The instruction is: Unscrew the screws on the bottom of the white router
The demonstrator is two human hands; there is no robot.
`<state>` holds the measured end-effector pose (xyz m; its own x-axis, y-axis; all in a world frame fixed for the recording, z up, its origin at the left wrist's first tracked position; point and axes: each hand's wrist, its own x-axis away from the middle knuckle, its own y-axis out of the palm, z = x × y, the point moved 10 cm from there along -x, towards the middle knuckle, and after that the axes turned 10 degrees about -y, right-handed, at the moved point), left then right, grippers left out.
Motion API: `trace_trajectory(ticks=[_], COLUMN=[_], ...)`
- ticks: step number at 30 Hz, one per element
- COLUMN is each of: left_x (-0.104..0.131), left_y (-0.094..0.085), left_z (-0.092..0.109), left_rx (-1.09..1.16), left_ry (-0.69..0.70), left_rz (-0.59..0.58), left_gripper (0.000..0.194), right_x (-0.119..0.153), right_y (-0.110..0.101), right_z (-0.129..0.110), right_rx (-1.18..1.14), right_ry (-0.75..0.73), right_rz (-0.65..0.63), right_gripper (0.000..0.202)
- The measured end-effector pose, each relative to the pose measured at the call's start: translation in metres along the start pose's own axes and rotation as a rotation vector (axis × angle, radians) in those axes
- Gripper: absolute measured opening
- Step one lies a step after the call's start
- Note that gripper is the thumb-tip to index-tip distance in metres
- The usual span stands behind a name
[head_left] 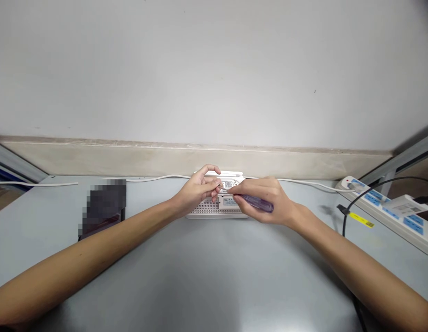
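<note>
Right hand [269,190] is gripping a purple screwdriver [258,203] over a white box [208,210], far side of the bench [214,267]. Left hand [196,190] is curling at the tip, can't tell if it's pinching anything.

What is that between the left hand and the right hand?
In the head view, a thin metal shaft of the purple-handled tool in the right hand, with the white perforated device beneath.

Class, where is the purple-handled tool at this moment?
In the head view, the purple-handled tool is right of centre in the right hand, its thin shaft pointing toward the left hand, over the white perforated device.
</note>
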<state>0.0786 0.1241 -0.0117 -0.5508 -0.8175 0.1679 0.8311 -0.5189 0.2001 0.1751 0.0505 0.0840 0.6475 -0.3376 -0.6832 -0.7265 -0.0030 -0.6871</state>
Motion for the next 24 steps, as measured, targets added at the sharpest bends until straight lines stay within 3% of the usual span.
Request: trace_trajectory(ticks=[6, 24], left_x=[0.0, -0.001], left_y=[-0.001, 0.0], left_z=[0.0, 0.0], left_rx=[0.006, 0.01], left_ry=[-0.011, -0.008], left_rz=[0.008, -0.007], left_gripper=[0.028, 0.029], right_x=[-0.003, -0.002], right_y=[-0.008, 0.001], right_z=[-0.004, -0.014], right_rx=[-0.008, 0.135], right_ry=[0.013, -0.113], right_rz=[0.054, 0.0], right_gripper=[0.019, 0.016])
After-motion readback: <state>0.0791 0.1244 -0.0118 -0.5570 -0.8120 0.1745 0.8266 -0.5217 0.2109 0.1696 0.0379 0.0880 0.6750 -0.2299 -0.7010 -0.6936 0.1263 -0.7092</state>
